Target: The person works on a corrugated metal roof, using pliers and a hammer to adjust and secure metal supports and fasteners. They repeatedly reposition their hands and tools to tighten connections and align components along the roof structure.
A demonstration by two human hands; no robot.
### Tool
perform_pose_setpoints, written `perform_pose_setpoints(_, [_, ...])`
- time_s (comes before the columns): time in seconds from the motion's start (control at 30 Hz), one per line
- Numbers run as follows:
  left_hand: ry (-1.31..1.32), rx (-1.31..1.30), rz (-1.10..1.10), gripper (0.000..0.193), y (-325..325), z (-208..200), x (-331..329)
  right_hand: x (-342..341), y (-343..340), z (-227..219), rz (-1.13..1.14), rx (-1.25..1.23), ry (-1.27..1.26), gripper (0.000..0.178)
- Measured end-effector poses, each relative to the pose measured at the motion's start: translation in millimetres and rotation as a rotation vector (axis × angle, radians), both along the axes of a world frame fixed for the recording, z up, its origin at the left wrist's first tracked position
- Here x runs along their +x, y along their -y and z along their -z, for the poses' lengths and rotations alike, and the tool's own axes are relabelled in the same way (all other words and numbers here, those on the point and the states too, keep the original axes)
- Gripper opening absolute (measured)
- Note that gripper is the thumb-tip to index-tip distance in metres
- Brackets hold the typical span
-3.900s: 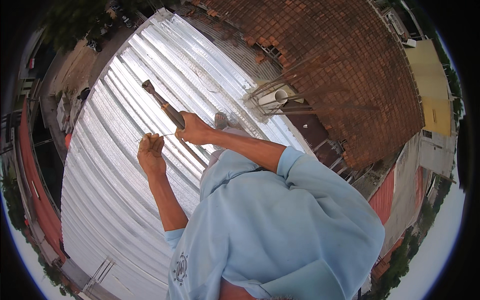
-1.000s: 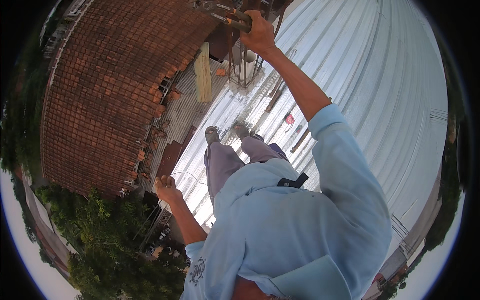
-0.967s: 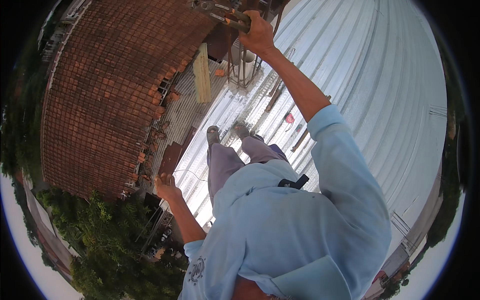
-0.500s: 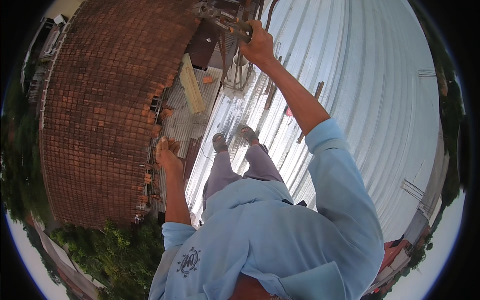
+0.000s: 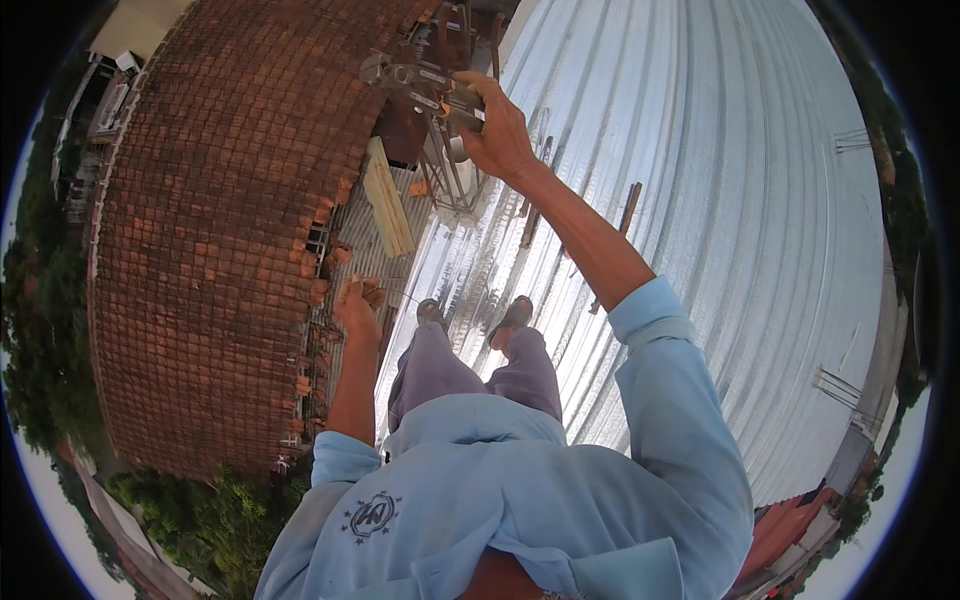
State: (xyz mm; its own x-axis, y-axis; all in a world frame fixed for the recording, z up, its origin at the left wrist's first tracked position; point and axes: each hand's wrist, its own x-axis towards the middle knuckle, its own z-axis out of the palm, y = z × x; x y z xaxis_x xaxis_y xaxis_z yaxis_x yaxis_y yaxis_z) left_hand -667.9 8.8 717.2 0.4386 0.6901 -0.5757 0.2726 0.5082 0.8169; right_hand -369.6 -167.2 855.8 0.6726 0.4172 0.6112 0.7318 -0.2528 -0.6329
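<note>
Since half a second ago the view has swung slightly, and the left hand [image 5: 358,303] has lifted a little over the tiled roof's [image 5: 210,230] ragged edge. Its fingers are curled, but whether they pinch anything is too small to tell. The right hand [image 5: 497,128] is raised and closed around a grey metal tool [image 5: 420,85] near the corrugated metal roof's [image 5: 720,220] upper edge; the tool's far end blurs into rusty framework [image 5: 455,30] behind it.
</note>
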Motion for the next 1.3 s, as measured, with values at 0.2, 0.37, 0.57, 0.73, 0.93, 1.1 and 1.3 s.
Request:
perform_pose_setpoints(0.2, [-0.045, -0.024, 0.072, 0.02, 19.5, 87.2, 50.2, -8.0, 123.0, 161.4, 0.196, -0.005, -0.397, 0.039])
perform_pose_setpoints(0.37, [-0.141, -0.013, 0.428, 0.025, 13.3, 242.9, 101.3, -18.9, 209.6, 372.3, 0.446, -0.362, -0.649, 0.037])
perform_pose_setpoints(0.57, [-0.284, -0.06, 0.845, 0.028, 35.5, 439.1, 164.7, -51.6, 250.9, 639.9, 0.268, -0.819, -0.847, 0.04])
perform_pose_setpoints(0.73, [-0.317, -0.019, 1.066, 0.029, 62.6, 562.5, 203.3, -62.6, 236.3, 786.1, 0.125, -0.931, -0.914, 0.05])
perform_pose_setpoints(0.93, [-0.192, 0.001, 1.189, 0.031, 68.5, 660.6, 202.0, -85.2, 221.0, 878.7, 0.141, -0.834, -0.98, 0.047])
perform_pose_setpoints(1.1, [-0.38, 0.06, 1.109, 0.031, 49.9, 677.4, 186.1, -102.8, 221.9, 894.2, 0.125, -0.776, -0.972, 0.06])
perform_pose_setpoints(1.3, [-0.358, 0.075, 1.048, 0.032, 98.9, 645.4, 221.4, -109.8, 209.1, 893.0, -0.024, -1.117, -0.645, 0.035])
